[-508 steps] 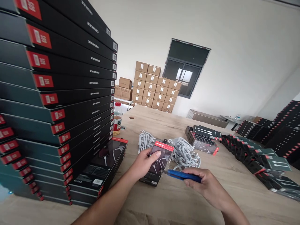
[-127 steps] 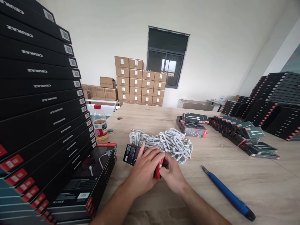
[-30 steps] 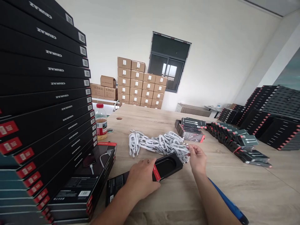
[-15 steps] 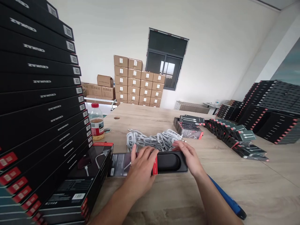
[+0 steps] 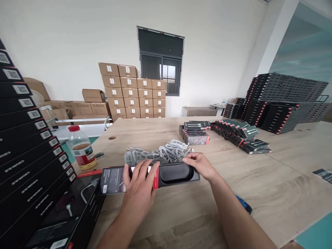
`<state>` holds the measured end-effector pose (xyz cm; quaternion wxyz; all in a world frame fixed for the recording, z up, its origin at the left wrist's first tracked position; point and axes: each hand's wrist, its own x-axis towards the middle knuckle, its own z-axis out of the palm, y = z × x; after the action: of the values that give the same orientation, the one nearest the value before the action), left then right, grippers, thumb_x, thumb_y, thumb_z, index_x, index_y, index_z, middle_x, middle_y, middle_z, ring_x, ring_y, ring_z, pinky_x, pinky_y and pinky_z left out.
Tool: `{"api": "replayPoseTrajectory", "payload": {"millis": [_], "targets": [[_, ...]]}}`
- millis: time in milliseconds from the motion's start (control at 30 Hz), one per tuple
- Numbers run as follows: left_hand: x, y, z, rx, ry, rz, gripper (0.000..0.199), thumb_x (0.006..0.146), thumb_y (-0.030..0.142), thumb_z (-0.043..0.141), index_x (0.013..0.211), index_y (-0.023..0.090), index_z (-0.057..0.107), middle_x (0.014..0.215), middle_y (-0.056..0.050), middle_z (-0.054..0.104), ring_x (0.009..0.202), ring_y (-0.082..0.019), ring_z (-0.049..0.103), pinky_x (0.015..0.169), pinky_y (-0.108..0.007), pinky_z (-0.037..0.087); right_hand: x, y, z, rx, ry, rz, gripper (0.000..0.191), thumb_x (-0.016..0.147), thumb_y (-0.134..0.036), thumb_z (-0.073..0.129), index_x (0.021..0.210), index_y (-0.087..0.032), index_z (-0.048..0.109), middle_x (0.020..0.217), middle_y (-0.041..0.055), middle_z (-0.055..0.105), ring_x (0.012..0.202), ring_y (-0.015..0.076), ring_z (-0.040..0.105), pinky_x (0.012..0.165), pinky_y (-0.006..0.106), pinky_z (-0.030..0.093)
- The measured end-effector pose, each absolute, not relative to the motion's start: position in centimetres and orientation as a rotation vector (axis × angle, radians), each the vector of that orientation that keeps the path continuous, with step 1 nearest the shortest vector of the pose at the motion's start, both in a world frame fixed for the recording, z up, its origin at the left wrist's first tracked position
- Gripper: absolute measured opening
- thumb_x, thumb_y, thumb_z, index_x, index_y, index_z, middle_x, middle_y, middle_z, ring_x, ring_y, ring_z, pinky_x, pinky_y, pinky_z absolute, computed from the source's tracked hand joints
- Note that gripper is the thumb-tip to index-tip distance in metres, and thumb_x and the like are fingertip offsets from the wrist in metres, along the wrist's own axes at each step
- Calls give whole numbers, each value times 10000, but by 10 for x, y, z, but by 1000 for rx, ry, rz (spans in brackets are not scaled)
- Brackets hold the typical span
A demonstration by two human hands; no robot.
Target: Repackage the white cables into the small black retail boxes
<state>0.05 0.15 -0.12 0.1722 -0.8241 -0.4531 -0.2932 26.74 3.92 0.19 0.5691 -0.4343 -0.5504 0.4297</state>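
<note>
My left hand (image 5: 140, 183) lies over a slim printed box (image 5: 113, 180) with a red edge, its fingers spread across the box and gripping it. A black tray (image 5: 178, 173) with an oval recess sticks out of the box's right end. At the tray's upper right corner, my right hand (image 5: 198, 164) pinches the rim between thumb and fingers. Just behind the tray is a heap of coiled grey cables (image 5: 166, 152). The recess holds nothing that I can see.
Black boxes (image 5: 31, 148) tower at the left, beside a red-capped bottle (image 5: 82, 150). Small packaged boxes (image 5: 195, 137) and a fanned row of them (image 5: 233, 133) lie behind at the right. A blue object (image 5: 244, 204) is by my right forearm.
The view has turned to the right. My right thumb and fingers have closed together on the tray's corner. The left hand keeps its hold on the box.
</note>
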Motion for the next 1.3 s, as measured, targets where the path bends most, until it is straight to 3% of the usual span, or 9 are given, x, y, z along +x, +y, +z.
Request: {"api": "replayPoseTrajectory", "payload": {"millis": [300,500,733,933,1300], "targets": [[-2,13,-8,-2282,-1253,-859,645,791,95,523,1421,228,486,1412,-128,588,1303,-323,516,1217,-605,60,280,44,1,-1022,-1147,967,430,496,-503,942,632,-165,715,631,-21,654,596,120,532,603,257,420],[-1,10,7,-2196,-1297,-840,619,802,76,501,1407,208,489,1458,-141,551,1339,-332,481,1219,-617,57,286,53,-5,-1012,-961,871,579,678,-769,685,631,-194,634,617,-12,618,599,137,505,602,276,414],[10,7,52,-2116,-1081,-538,641,799,-5,460,1380,245,568,1489,-169,508,1389,-341,436,1199,-691,43,251,50,-8,-1042,-1127,999,348,605,-487,857,577,-185,686,555,-37,591,592,133,477,590,272,348],[27,9,100,-2101,-625,-118,552,851,3,441,1320,220,637,1418,-174,570,1374,-352,465,1217,-684,89,210,50,-19,-982,-1061,1181,366,704,-509,782,576,-197,643,510,-58,505,529,110,399,561,271,309],[37,23,120,-1979,-402,1,364,878,29,425,993,202,724,1096,-139,665,1173,-308,562,1228,-602,201,188,49,-27,-915,-857,1334,347,695,-480,806,586,-198,636,550,-38,575,546,131,498,540,265,380]]}}
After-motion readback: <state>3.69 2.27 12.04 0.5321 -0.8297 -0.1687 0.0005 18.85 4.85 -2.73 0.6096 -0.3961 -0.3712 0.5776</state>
